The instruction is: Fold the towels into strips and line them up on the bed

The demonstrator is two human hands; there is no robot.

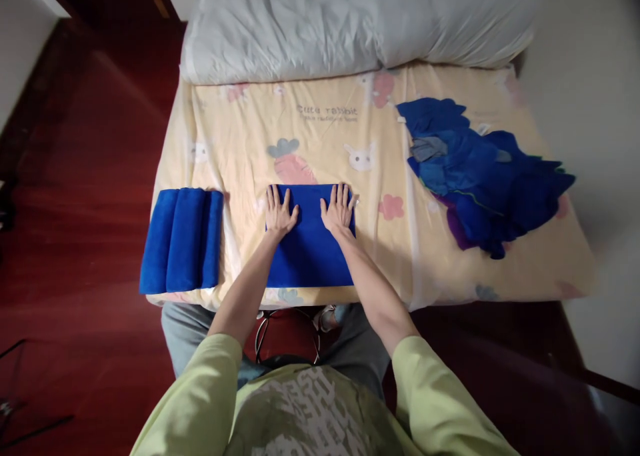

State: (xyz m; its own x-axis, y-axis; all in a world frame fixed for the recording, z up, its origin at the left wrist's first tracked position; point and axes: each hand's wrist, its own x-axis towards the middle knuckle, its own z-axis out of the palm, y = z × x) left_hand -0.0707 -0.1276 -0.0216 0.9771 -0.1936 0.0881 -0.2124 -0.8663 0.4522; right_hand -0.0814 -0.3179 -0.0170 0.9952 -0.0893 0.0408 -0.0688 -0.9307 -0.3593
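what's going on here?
A person in a lime-green shirt has both hands on a blue cloth that lies flat on a printed bed sheet. The left hand and the right hand are palm down near its far corners. To the left are blue cloth bundles, folded or rolled, side by side. To the right is a crumpled pile, mostly blue with some purple, which neither hand touches.
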